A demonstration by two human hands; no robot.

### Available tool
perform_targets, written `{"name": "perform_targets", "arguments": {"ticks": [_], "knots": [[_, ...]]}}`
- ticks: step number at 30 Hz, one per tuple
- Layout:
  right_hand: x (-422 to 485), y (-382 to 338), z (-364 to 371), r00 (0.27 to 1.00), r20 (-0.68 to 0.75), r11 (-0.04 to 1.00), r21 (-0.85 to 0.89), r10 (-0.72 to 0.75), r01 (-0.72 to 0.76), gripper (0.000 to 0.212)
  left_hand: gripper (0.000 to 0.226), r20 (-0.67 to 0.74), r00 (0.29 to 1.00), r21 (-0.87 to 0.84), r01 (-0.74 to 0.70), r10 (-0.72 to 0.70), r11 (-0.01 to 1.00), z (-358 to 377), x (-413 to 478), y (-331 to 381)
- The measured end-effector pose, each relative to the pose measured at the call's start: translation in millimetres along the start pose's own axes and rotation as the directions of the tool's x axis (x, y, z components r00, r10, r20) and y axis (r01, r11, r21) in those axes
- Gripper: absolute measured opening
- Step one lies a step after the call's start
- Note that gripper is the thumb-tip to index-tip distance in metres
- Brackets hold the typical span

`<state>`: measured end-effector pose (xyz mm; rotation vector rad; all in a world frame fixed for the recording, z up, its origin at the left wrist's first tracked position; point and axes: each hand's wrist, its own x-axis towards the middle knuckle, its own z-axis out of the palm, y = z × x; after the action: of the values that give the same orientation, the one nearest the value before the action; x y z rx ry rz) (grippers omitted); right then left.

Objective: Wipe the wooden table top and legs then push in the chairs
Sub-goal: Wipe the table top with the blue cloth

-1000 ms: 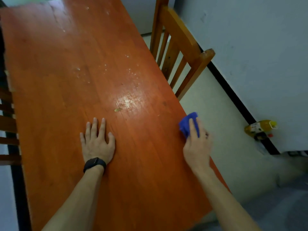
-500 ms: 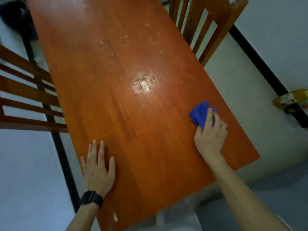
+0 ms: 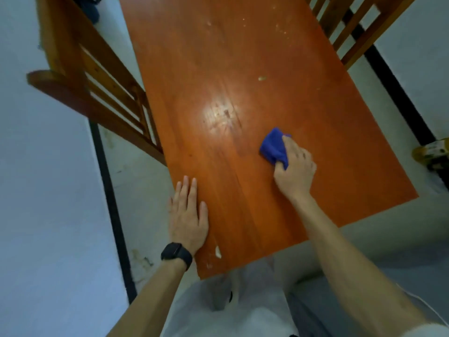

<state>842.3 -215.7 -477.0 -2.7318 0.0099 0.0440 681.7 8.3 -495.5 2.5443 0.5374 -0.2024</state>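
Observation:
The orange-brown wooden table top (image 3: 243, 69) fills the middle of the view, with crumbs and a shiny smear near its centre. My right hand (image 3: 295, 166) grips a bunched blue cloth (image 3: 273, 145) and presses it on the table's right half. My left hand (image 3: 188, 215), with a black watch on the wrist, lies flat with straight fingers at the table's near left edge. One wooden chair (image 3: 97, 88) stands at the left side, another wooden chair (image 3: 349, 27) at the far right.
A white scrap (image 3: 218, 251) lies near the table's front edge. A yellow bottle (image 3: 431, 152) sits on the floor by the right wall. A black baseboard (image 3: 109, 190) runs along the left wall. Pale floor shows below the table.
The view has swung right, so the table sits more centred. My right hand has slid the blue cloth inward from the right edge. My left hand stays flat, now at the left edge.

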Motion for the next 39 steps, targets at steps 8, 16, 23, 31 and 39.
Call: {"name": "perform_targets", "arguments": {"ticks": [8, 16, 23, 31, 39], "knots": [[-140.6, -67.0, -4.2, 0.625, 0.609, 0.868, 0.416, -0.488, 0.272, 0.059, 0.058, 0.185, 0.971, 0.066, -0.164, 0.150, 0.984, -6.1, -84.7, -78.2], [-142.0, -82.4, 29.2, 0.857, 0.369, 0.932, 0.190, -0.360, 0.310, 0.067, 0.057, 0.187, 0.963, 0.017, -0.199, 0.192, 0.980, 8.9, -81.1, -87.3], [-186.8, -64.6, -6.9, 0.708, 0.540, 0.887, 0.344, -0.455, 0.308, 0.050, 0.061, 0.223, 0.963, -0.011, -0.150, 0.148, 0.989, 2.4, -89.3, -81.1], [-103.8, -143.6, 54.8, 0.828, 0.315, 0.886, 0.159, -0.464, 0.436, 0.060, 0.054, 0.165, 0.981, -0.398, 0.159, -0.100, 0.903, 15.2, -104.3, -68.9], [-210.5, -40.1, -14.0, 0.481, 0.653, 0.785, 0.306, -0.585, 0.539, 0.043, 0.057, 0.250, 0.958, -0.632, 0.270, -0.139, 0.726, 21.7, -152.6, -72.6]]}}
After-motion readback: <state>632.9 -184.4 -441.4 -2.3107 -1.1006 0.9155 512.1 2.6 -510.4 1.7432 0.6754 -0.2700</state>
